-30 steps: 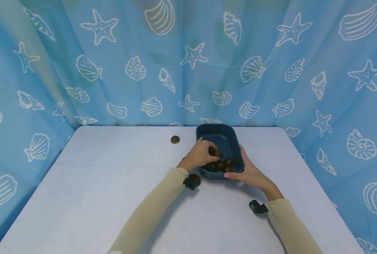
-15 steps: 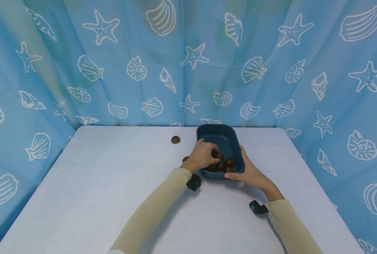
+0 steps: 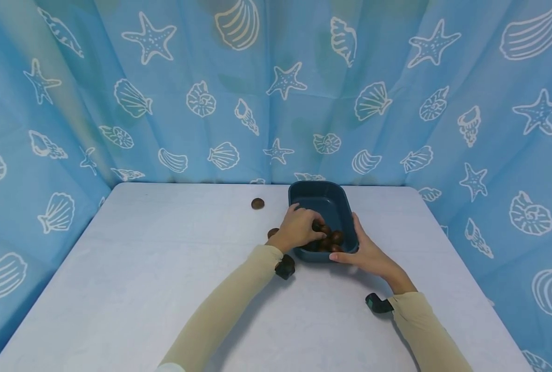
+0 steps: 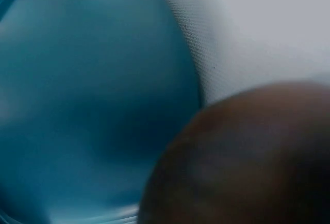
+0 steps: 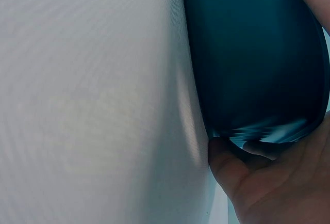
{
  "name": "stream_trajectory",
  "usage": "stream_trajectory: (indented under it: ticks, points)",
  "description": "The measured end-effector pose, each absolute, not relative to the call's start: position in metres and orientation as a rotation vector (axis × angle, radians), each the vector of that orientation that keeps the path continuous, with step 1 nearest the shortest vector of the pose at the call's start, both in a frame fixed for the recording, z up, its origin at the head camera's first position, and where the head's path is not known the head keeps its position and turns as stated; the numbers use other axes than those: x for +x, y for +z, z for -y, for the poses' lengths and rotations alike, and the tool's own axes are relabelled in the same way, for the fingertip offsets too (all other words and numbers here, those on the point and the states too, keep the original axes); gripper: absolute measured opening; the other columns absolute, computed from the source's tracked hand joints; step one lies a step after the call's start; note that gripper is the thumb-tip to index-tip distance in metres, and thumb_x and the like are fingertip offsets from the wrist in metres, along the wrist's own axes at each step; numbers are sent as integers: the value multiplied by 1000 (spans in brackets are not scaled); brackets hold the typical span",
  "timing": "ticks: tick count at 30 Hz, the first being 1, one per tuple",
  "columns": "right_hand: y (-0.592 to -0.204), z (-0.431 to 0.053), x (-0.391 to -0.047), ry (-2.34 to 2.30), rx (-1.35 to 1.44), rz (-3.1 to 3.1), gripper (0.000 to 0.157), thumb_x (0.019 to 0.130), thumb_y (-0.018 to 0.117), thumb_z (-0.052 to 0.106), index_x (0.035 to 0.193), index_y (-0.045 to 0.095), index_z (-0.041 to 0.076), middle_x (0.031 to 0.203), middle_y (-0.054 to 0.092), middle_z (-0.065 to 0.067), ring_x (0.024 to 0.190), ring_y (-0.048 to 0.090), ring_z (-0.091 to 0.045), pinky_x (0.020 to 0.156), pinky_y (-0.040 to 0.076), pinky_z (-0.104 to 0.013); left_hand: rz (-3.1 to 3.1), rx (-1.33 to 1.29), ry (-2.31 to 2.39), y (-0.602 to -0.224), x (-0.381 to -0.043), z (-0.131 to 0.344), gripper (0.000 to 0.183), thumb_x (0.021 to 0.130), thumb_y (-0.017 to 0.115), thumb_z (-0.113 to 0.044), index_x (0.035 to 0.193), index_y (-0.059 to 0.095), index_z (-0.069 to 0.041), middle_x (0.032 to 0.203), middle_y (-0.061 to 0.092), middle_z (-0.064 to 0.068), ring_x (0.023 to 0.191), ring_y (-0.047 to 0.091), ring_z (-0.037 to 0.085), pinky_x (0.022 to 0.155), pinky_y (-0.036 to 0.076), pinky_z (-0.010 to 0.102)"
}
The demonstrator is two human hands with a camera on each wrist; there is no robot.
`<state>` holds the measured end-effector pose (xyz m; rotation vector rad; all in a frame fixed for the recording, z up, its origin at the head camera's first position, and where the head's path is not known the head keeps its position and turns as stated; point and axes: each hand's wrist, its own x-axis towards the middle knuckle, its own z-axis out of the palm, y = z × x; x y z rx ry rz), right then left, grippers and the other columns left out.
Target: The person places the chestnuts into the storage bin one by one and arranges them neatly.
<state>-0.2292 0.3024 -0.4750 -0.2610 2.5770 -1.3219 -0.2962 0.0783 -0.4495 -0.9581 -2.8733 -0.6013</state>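
Observation:
A dark blue rounded box [image 3: 323, 202] stands towards the back of the white table, with several glossy brown balls [image 3: 337, 237] gathered in its front part. My left hand [image 3: 300, 227] reaches over the box's left wall, thumb and fingers curled about a brown ball [image 3: 317, 226]; the knuckles hide part of it. My right hand [image 3: 368, 254] grips the box at its front right corner, thumb over the front rim. In the right wrist view its fingers [image 5: 227, 164] curl against the box wall. A blurred brown ball [image 4: 242, 162] fills the left wrist view's lower right.
One brown ball [image 3: 258, 203] lies on the table [image 3: 164, 248] left of the box. Another brown ball [image 3: 273, 233] shows partly behind my left wrist. Small black wrist cameras [image 3: 285, 267] hang beneath both sleeves. A blue shell-print curtain [image 3: 239, 103] hangs behind the table.
My left hand has shifted slightly right inside the box, uncovering more of the ball behind its wrist. The right hand and the box have stayed in place.

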Motion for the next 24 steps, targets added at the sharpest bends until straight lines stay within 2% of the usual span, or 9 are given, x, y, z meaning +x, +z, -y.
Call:
stream_trajectory:
  ticks: [7, 11, 15, 18, 24]
  points:
    - [-473, -303, -227, -1316, -256, -2576, 131, 85, 82, 47, 163, -22, 28, 176, -9, -13, 160, 3, -50, 116, 18, -81, 2832, -1005, -697, -447, -298, -74, 27, 92, 79, -34, 114, 79, -18, 111, 80, -3, 113, 71, 16, 126, 28, 59]
    - [-472, -302, -227, -1313, -259, -2576, 130, 86, 81, 48, 163, -22, 28, 176, -9, -12, 160, 2, -49, 116, 19, -81, 2782, -992, -961, -442, -301, -61, 31, 94, 78, -28, 118, 77, -10, 113, 79, 4, 108, 73, 20, 115, 46, 49]
    - [-472, -302, -228, -1309, -260, -2593, 131, 85, 81, 48, 163, -21, 28, 176, -8, -14, 160, 3, -50, 117, 19, -79, 2753, -900, -1168, -429, -302, -38, 35, 96, 76, -28, 123, 74, -7, 121, 76, 9, 115, 71, 24, 101, 56, 40]
    - [-472, -302, -229, -1313, -273, -2597, 132, 84, 82, 47, 164, -21, 26, 175, -7, -15, 160, 4, -50, 118, 18, -78, 2739, -799, -1212, -420, -300, -19, 36, 96, 75, -30, 125, 73, -9, 125, 75, 8, 119, 68, 24, 103, 56, 41]
    - [-474, -302, -228, -1300, -272, -2598, 135, 83, 84, 45, 164, -22, 24, 175, -8, -16, 160, 3, -51, 118, 19, -78, 2659, -655, -1262, -420, -298, 17, 34, 94, 77, -30, 120, 75, -9, 121, 76, 7, 110, 69, 24, 99, 57, 43]
